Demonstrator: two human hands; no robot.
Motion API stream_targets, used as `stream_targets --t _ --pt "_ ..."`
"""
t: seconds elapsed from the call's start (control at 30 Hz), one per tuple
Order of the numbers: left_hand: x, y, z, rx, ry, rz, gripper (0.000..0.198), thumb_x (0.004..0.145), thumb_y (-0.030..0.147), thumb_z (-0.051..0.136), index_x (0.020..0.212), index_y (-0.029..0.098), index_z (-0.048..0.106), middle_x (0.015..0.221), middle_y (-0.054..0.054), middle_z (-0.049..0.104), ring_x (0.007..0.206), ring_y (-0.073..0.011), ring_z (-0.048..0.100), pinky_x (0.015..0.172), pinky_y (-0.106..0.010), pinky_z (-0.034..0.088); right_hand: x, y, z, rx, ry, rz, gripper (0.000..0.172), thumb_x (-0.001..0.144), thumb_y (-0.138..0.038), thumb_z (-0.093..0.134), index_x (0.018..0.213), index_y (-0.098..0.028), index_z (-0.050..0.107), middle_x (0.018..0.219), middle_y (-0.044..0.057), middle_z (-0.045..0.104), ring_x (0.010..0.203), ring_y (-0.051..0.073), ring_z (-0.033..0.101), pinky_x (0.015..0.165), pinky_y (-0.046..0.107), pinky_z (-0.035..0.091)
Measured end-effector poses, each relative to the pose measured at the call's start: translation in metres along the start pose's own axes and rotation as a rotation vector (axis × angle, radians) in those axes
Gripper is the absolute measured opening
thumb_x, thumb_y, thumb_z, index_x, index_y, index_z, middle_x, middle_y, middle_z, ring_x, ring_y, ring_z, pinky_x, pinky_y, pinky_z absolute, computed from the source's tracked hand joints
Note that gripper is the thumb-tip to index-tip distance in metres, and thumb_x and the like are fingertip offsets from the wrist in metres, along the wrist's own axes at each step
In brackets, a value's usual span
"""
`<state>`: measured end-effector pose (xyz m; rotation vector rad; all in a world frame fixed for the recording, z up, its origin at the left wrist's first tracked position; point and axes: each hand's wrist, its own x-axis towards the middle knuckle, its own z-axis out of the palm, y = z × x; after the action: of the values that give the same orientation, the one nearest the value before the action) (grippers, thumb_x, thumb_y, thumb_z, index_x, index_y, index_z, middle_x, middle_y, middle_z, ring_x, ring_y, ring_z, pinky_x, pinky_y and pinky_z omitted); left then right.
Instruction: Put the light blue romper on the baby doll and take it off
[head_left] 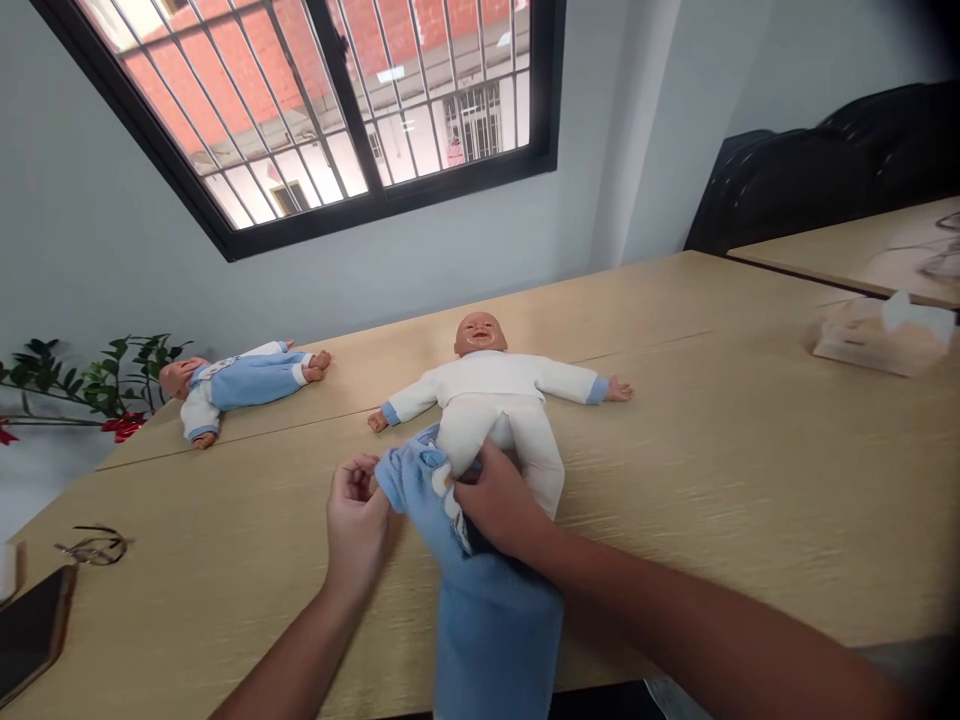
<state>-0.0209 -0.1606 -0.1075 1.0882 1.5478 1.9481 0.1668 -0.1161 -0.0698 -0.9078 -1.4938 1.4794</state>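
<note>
A baby doll (pixel 491 380) in a white long-sleeved top with blue cuffs lies on its back on the table, arms spread and head away from me. Blue doll overalls (pixel 495 620) are bunched around its lower legs and hang toward the table's near edge. Pinched in my left hand (pixel 356 515) is a gathered part of the overalls, left of the doll's leg. My right hand (pixel 502 500) lies between the doll's legs, its fingers closed at the garment's opening. What those fingertips grip is partly hidden. The doll's feet are covered from view.
A second doll (pixel 255 380) in blue overalls lies at the back left beside a plant (pixel 105 375). Glasses (pixel 96 545) and a phone (pixel 34 625) rest at the left. A tissue box (pixel 874 335) stands at the right. A barred window (pixel 375 190) is behind.
</note>
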Motion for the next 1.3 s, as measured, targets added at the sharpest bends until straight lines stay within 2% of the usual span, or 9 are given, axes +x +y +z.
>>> stream_targets --t 0.2,0.47,0.6,0.7,0.8,0.9,1.03,1.13,1.3 --pt "-0.006 0.004 -0.003 0.049 -0.106 -0.027 0.029 0.076 0.031 0.084 0.099 0.017 0.072 0.099 -0.006 0.076 0.092 -0.0186 0.072 0.077 -0.025 0.058 0.001 -0.006 0.000 0.097 -0.008 0.005 0.043 0.077 -0.034 0.081 0.115 -0.024 0.063 0.112 0.008 0.077 0.110 0.032 0.071 0.096 0.049 0.057" --pt "-0.021 0.007 0.008 -0.004 -0.195 -0.027 0.042 0.079 0.036 0.086 0.113 0.019 0.068 0.090 -0.001 0.074 0.073 -0.0110 0.067 0.068 -0.019 0.055 -0.006 -0.005 0.013 0.547 -0.109 0.245 0.051 0.075 -0.045 0.086 0.115 -0.022 0.065 0.099 0.004 0.077 0.089 0.025 0.072 0.083 0.039 0.058" --pt "-0.018 0.010 0.007 0.002 -0.149 -0.015 0.044 0.076 0.031 0.089 0.113 0.019 0.067 0.104 -0.004 0.075 0.086 -0.0124 0.071 0.076 -0.019 0.056 -0.004 -0.016 -0.001 0.451 -0.166 0.371 0.044 0.087 -0.057 0.073 0.111 -0.021 0.064 0.091 0.004 0.074 0.073 0.018 0.067 0.066 0.029 0.054" --pt "-0.008 0.012 0.004 -0.036 -0.130 -0.053 0.047 0.077 0.034 0.089 0.114 0.019 0.065 0.098 -0.003 0.075 0.083 -0.0116 0.071 0.074 -0.019 0.056 0.003 -0.029 -0.026 0.293 -0.323 0.446 0.055 0.096 -0.072 0.049 0.110 -0.021 0.065 0.082 0.004 0.070 0.060 0.014 0.059 0.049 0.024 0.044" --pt "0.002 0.015 0.000 -0.100 -0.118 -0.100 0.052 0.074 0.038 0.091 0.114 0.019 0.064 0.087 0.001 0.072 0.078 -0.0101 0.070 0.072 -0.018 0.055 0.009 -0.038 -0.049 0.003 -0.509 0.360 0.049 0.089 -0.067 0.068 0.109 -0.022 0.068 0.068 -0.002 0.061 0.052 0.012 0.049 0.043 0.023 0.032" --pt "0.007 0.015 -0.004 -0.128 -0.121 -0.127 0.056 0.070 0.040 0.093 0.113 0.018 0.064 0.087 0.001 0.072 0.078 -0.0102 0.070 0.073 -0.018 0.055 0.013 -0.038 -0.059 -0.044 -0.598 0.309 0.039 0.084 -0.057 0.079 0.087 -0.019 0.070 0.070 -0.002 0.059 0.058 0.011 0.049 0.049 0.023 0.035" --pt "0.008 0.015 -0.013 -0.095 -0.124 -0.145 0.058 0.067 0.040 0.094 0.112 0.018 0.064 0.093 -0.003 0.075 0.086 -0.0148 0.074 0.079 -0.023 0.058 0.024 -0.035 -0.066 0.238 -0.420 0.228 0.034 0.090 -0.053 0.074 0.095 -0.020 0.073 0.096 0.005 0.073 0.087 0.020 0.065 0.077 0.031 0.054" --pt "0.003 0.016 -0.021 -0.079 -0.154 -0.144 0.057 0.069 0.039 0.093 0.112 0.019 0.062 0.106 -0.007 0.077 0.093 -0.0183 0.076 0.084 -0.028 0.060 0.045 -0.034 -0.084 0.372 -0.173 0.101 0.033 0.096 -0.050 0.064 0.111 -0.021 0.071 0.117 0.008 0.074 0.109 0.025 0.067 0.097 0.037 0.054" --pt "-0.021 0.019 -0.030 -0.047 -0.193 -0.112 0.048 0.074 0.036 0.090 0.108 0.019 0.062 0.119 -0.012 0.076 0.109 -0.0233 0.074 0.093 -0.035 0.061 0.094 -0.036 -0.122 -0.069 0.012 -0.027 0.031 0.096 -0.046 0.064 0.111 -0.019 0.069 0.110 0.008 0.075 0.104 0.026 0.067 0.092 0.036 0.053"
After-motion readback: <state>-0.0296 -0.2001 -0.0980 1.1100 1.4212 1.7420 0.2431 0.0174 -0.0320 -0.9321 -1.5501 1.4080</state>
